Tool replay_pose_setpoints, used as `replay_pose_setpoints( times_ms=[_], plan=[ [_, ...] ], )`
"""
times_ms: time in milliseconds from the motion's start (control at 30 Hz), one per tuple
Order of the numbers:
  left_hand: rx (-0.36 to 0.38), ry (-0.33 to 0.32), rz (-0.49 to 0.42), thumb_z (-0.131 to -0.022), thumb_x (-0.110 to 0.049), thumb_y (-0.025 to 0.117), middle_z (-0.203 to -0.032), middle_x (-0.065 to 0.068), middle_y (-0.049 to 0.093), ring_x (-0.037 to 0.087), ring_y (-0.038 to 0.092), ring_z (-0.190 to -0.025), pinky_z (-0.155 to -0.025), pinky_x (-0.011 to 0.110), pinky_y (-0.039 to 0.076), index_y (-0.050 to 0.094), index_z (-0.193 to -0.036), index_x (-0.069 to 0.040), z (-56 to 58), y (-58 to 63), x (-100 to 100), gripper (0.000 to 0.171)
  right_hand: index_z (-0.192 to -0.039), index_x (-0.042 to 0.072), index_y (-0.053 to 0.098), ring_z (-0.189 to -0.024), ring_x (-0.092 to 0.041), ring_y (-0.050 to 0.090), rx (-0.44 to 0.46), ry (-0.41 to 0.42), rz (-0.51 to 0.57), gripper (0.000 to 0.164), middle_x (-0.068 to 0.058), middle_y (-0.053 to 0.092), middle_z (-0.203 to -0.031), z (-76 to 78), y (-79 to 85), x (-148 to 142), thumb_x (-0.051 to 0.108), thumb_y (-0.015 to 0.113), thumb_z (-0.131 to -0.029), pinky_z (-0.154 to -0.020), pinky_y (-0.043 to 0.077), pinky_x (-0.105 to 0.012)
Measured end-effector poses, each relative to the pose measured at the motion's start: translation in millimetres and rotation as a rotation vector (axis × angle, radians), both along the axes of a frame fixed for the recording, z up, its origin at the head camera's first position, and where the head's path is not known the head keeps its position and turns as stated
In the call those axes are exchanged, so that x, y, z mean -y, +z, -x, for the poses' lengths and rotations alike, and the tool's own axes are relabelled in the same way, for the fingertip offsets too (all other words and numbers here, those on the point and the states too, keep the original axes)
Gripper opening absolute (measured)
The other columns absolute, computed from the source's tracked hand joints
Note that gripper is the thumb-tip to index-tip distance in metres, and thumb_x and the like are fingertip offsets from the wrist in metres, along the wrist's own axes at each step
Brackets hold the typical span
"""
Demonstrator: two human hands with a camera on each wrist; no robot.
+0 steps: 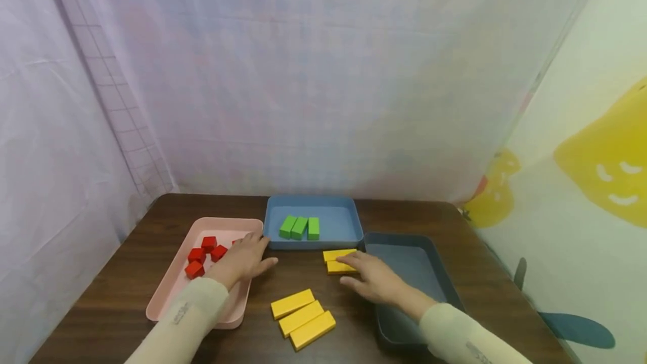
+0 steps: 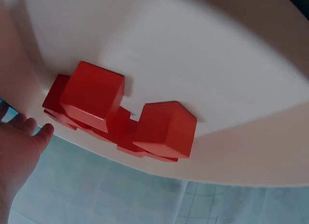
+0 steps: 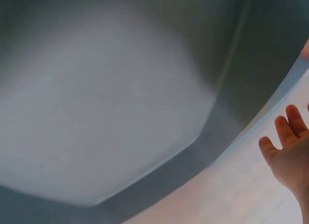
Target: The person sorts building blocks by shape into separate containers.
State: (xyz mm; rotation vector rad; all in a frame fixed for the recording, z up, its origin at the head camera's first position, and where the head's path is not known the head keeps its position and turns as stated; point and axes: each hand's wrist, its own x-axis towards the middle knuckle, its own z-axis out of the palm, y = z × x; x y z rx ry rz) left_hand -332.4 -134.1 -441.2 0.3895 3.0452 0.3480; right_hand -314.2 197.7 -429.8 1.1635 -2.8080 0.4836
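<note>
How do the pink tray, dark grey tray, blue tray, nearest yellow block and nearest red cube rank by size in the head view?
Largest first:
Pink tray and dark grey tray: too alike to rank, both partly covered
Blue tray
Nearest yellow block
Nearest red cube

Blue rectangular plastic tray: green oblong blocks inside. Left-front of it, pink rectangular plastic tray, red cubes inside; right-front, dark-grey rectangular plastic tray; in front, yellow oblong blocks.

The left hand sits between eight and nine o'clock, near red blocks in a pale tray, curtain toward seven
</note>
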Motion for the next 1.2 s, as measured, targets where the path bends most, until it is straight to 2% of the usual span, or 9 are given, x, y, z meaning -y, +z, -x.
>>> replay_pose_setpoints(
  times_ms=[167, 267, 433, 533, 633, 733, 900, 1033, 1200],
  plan=[
    [-0.062, 0.03, -0.06, -0.097, -0.038, 0.063, -0.144, 0.025, 0.044, 0.041, 0.044, -0.13, -0.108, 0.057, 0.034, 0.048, -0.141, 0.005, 9.4, 3.8, -1.9, 0.064, -0.132, 0.011, 0.062, -0.112, -0.017, 0.06, 0.09, 0.148, -0.085, 0.039, -0.003, 0.063, -0.124, -28.0, 3.5, 13.5, 0.03, 0.063, -0.098, -0.094, 0.051, -0.038],
    [-0.09, 0.086, -0.08, -0.095, -0.037, 0.066, -0.12, 0.018, 0.058, 0.035, 0.055, -0.108, -0.098, 0.05, 0.046, 0.053, -0.133, 0.002, 13.6, 4.9, -0.1, 0.055, -0.129, 0.013, 0.064, -0.108, -0.012, 0.061, 0.108, 0.176, -0.113, 0.037, 0.002, 0.063, -0.12, -41.3, 3.5, 18.2, 0.031, 0.064, -0.097, -0.091, 0.051, -0.033],
    [-0.121, 0.157, -0.123, -0.092, -0.032, 0.072, -0.085, 0.006, 0.05, 0.026, 0.052, -0.079, -0.076, 0.039, 0.051, 0.057, -0.11, -0.006, 14.3, 8.1, 2.3, 0.034, -0.127, 0.015, 0.066, -0.105, -0.01, 0.061, 0.096, 0.185, -0.144, 0.037, 0.003, 0.063, -0.118, -60.1, -3.9, 25.2, 0.033, 0.068, -0.094, -0.087, 0.053, -0.031],
    [-0.148, 0.155, -0.121, -0.092, -0.03, 0.072, -0.09, 0.009, 0.054, 0.029, 0.055, -0.081, -0.077, 0.044, 0.051, 0.056, -0.109, -0.005, 11.3, 8.5, 1.6, 0.034, -0.126, 0.016, 0.066, -0.102, -0.008, 0.06, 0.087, 0.161, -0.173, 0.039, 0.004, 0.062, -0.117, -67.5, -10.6, 27.8, 0.036, 0.07, -0.092, -0.084, 0.053, -0.03],
    [-0.154, 0.156, -0.112, -0.092, -0.029, 0.072, -0.109, 0.016, 0.059, 0.035, 0.059, -0.095, -0.089, 0.05, 0.05, 0.055, -0.12, -0.003, 7.0, 7.5, -0.5, 0.042, -0.124, 0.017, 0.067, -0.101, -0.008, 0.06, 0.061, 0.145, -0.183, 0.037, 0.004, 0.061, -0.116, -70.3, -16.1, 28.0, 0.034, 0.072, -0.091, -0.083, 0.053, -0.03],
    [-0.127, 0.155, -0.124, -0.093, -0.027, 0.07, -0.129, 0.022, 0.055, 0.039, 0.056, -0.114, -0.1, 0.055, 0.043, 0.053, -0.136, -0.002, 2.4, 5.0, -0.5, 0.053, -0.122, 0.017, 0.068, -0.1, -0.007, 0.059, 0.043, 0.143, -0.19, 0.035, 0.005, 0.061, -0.114, -70.8, -18.9, 27.2, 0.029, 0.074, -0.09, -0.083, 0.053, -0.03],
    [-0.079, 0.159, -0.183, -0.094, -0.028, 0.067, -0.14, 0.025, 0.048, 0.042, 0.049, -0.126, -0.105, 0.059, 0.038, 0.053, -0.14, -0.001, -8.5, 5.7, 7.8, 0.056, -0.117, 0.016, 0.07, -0.091, -0.005, 0.058, 0.009, 0.158, -0.173, 0.03, 0.006, 0.061, -0.105, -70.0, -21.0, 24.1, 0.025, 0.076, -0.088, -0.076, 0.052, -0.026],
    [-0.101, 0.143, -0.195, -0.092, -0.03, 0.069, -0.135, 0.026, 0.05, 0.043, 0.049, -0.123, -0.103, 0.06, 0.038, 0.053, -0.137, 0.003, -26.1, 13.3, 30.0, 0.058, -0.115, 0.015, 0.072, -0.087, -0.003, 0.057, 0.009, 0.166, -0.16, 0.028, 0.006, 0.062, -0.101, -68.9, -23.4, 25.5, 0.025, 0.076, -0.089, -0.073, 0.051, -0.023],
    [-0.148, 0.125, -0.148, -0.085, -0.039, 0.075, -0.13, 0.032, 0.051, 0.049, 0.047, -0.118, -0.097, 0.066, 0.038, 0.052, -0.133, 0.011, -59.6, 17.4, 84.3, 0.073, -0.115, 0.014, 0.072, -0.086, 0.0, 0.056, 0.028, 0.189, -0.149, 0.029, 0.007, 0.063, -0.101, -70.9, -25.1, 35.1, 0.025, 0.076, -0.088, -0.071, 0.049, -0.019]
  ],
)
